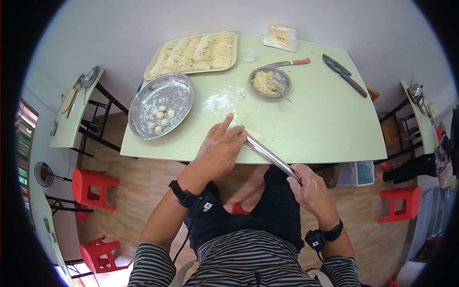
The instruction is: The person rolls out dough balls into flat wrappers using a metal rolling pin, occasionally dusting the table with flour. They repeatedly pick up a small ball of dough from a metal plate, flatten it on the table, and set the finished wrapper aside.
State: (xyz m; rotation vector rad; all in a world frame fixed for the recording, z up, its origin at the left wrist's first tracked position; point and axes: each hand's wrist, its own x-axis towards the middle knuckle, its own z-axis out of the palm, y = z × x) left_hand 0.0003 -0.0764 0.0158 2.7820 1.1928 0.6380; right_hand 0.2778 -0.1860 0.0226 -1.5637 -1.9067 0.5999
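My right hand (310, 188) is closed round the near end of a metal rolling pin (271, 155), which slants over the table's front edge. At the pin's far end is my left hand (221, 146), floury, one finger stretched forward and the others bent at the edge of a thin pale dough wrapper (254, 136). Most of that wrapper is hidden by the hand and pin. To the left, a round metal tray (138, 111) dusted with flour holds several small dough balls (161, 115). Loose flour (220, 101) lies just beyond my left hand.
On the table (325, 129) are a tray (149, 71) of dumplings (193, 52), a metal bowl (288, 79) of filling, a red-handled knife (287, 62), a dark knife (351, 82) and a packet (279, 38). Red stools (93, 186) stand left; another person's leg (413, 167) shows right.
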